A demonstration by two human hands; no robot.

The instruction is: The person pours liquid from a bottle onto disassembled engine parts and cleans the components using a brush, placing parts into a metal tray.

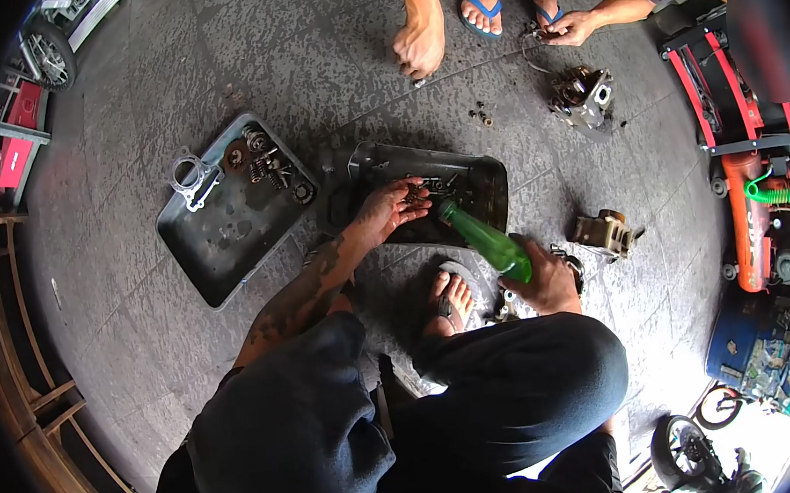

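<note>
My right hand (546,275) is wrapped around the lower part of a green glass bottle (488,241). The bottle lies tilted, its neck reaching over a dark rectangular tray (498,181) toward my other hand. Wet and smudged, my left hand (395,211) is above that tray's left side, palm up with fingers curled around small dark metal parts (417,192) whose exact kind I cannot make out. More loose metal pieces (451,185) lie in the tray, close to the bottle's mouth. Whether liquid is flowing from the bottle cannot be seen clearly.
To the left, a second tray (221,297) holds springs, gears and a silver gasket-like part (192,182). Engine parts (584,98) and a metal block (606,234) stand on the right. Another person's fist (420,49) rests near the floor ahead. A red jack (748,225) is far right.
</note>
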